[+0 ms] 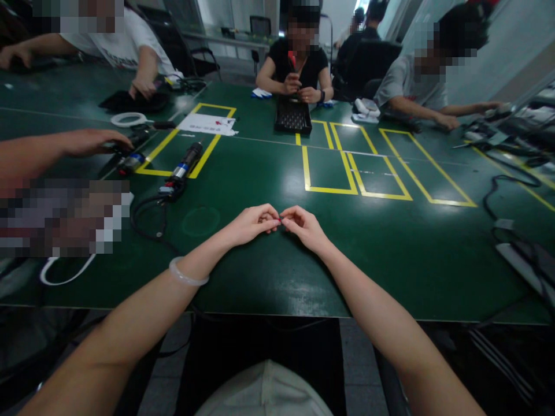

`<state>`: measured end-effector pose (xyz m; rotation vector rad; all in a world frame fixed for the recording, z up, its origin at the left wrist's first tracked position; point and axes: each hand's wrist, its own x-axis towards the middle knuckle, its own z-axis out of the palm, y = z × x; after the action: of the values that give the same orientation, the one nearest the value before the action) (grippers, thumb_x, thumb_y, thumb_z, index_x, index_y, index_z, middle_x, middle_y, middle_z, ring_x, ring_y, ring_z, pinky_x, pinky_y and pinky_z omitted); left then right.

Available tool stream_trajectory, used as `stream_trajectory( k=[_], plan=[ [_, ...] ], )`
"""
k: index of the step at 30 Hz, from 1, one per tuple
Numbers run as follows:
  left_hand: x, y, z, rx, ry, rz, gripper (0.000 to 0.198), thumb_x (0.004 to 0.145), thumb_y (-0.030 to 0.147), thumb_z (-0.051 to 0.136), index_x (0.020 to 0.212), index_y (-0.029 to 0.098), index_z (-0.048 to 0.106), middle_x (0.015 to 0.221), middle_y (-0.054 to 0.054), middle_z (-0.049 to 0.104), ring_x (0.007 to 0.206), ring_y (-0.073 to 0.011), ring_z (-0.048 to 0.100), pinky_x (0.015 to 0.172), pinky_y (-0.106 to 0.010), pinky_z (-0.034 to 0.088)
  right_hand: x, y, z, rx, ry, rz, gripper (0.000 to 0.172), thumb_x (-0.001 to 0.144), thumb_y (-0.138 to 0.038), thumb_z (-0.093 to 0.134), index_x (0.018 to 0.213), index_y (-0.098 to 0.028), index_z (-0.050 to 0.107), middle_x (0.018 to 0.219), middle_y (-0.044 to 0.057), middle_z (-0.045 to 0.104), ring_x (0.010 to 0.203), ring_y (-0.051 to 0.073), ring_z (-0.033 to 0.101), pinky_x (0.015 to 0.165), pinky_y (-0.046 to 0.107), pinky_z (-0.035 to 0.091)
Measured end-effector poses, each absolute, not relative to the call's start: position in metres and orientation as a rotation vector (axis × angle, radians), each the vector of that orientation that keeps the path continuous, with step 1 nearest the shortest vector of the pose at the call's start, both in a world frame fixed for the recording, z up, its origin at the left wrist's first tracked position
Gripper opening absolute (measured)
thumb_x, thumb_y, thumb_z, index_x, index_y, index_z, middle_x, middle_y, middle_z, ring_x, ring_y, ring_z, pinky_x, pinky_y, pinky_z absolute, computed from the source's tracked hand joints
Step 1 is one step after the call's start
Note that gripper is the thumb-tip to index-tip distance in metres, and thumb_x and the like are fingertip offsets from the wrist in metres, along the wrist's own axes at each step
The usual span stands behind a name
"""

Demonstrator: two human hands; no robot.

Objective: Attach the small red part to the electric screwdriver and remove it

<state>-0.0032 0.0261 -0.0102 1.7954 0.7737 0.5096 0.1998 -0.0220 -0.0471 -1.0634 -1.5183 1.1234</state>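
Left hand (pixel 254 224) and right hand (pixel 304 227) met at centre frame, just above the green table (pixel 390 254). Both were closed, with fingers curled and thumb and fingertips pinched. The tips of the two hands touched.

A tiny dark speck (pixel 280 218) sat where the tips met. It was too small to identify, and whether either hand gripped it could not be told. Pale bangle (pixel 187 275) on the left wrist. Both forearms reached in from the bottom edge.

Left of centre, a screwdriver (pixel 185 166) lay across a yellow tape line. Its black cable (pixel 145 215) looped towards the lower left, well apart from the hands. A white sheet (pixel 208 123) lay inside the yellow outline above it.

Upper centre, a black tray (pixel 293 118) stood before a seated person, whose hands were raised just above it. More yellow rectangles (pixel 347 173) were marked right of centre. A co-worker's hand (pixel 93 141) lay at the left edge, beside a second tool
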Motion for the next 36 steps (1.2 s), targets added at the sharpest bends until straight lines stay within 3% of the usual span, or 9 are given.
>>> stream_trajectory(
  k=[8, 16, 21, 36],
  plan=[
    [-0.003, 0.026, -0.01, 1.895, 0.785, 0.616, 0.026, 0.083, 0.037, 0.069, 0.097, 0.018, 0.06, 0.087, -0.003, 0.064, 0.079, -0.0157, 0.061, 0.074, -0.03, 0.048, 0.201, -0.022, -0.047, -1.064, -1.518, 1.128, 0.025, 0.084, -0.038, 0.069, 0.101, -0.02, 0.062, 0.084, 0.0, 0.063, 0.069, 0.012, 0.054, 0.063, 0.025, 0.045],
    [-0.002, 0.024, -0.004, 1.946, 0.861, 0.573, 0.03, 0.084, 0.041, 0.066, 0.1, 0.016, 0.061, 0.089, -0.004, 0.066, 0.082, -0.0166, 0.063, 0.076, -0.031, 0.05, 0.2, -0.022, -0.045, -1.06, -1.545, 1.067, 0.024, 0.081, -0.03, 0.068, 0.101, -0.021, 0.06, 0.082, -0.001, 0.06, 0.063, 0.01, 0.049, 0.057, 0.024, 0.039],
    [-0.003, 0.024, -0.002, 1.967, 0.834, 0.619, 0.025, 0.084, 0.036, 0.066, 0.1, 0.016, 0.061, 0.093, -0.003, 0.067, 0.08, -0.0152, 0.063, 0.076, -0.03, 0.05, 0.199, -0.021, -0.047, -1.07, -1.516, 1.082, 0.029, 0.078, -0.032, 0.071, 0.102, -0.022, 0.058, 0.088, 0.0, 0.063, 0.063, 0.01, 0.05, 0.057, 0.024, 0.04],
    [-0.004, 0.026, -0.011, 1.988, 0.795, 0.596, 0.022, 0.087, 0.031, 0.062, 0.104, 0.017, 0.06, 0.098, -0.005, 0.069, 0.086, -0.0169, 0.065, 0.08, -0.031, 0.051, 0.197, -0.027, -0.039, -1.035, -1.559, 1.05, 0.027, 0.081, -0.035, 0.072, 0.1, -0.021, 0.06, 0.083, -0.001, 0.063, 0.064, 0.011, 0.051, 0.06, 0.026, 0.042]
  ],
)
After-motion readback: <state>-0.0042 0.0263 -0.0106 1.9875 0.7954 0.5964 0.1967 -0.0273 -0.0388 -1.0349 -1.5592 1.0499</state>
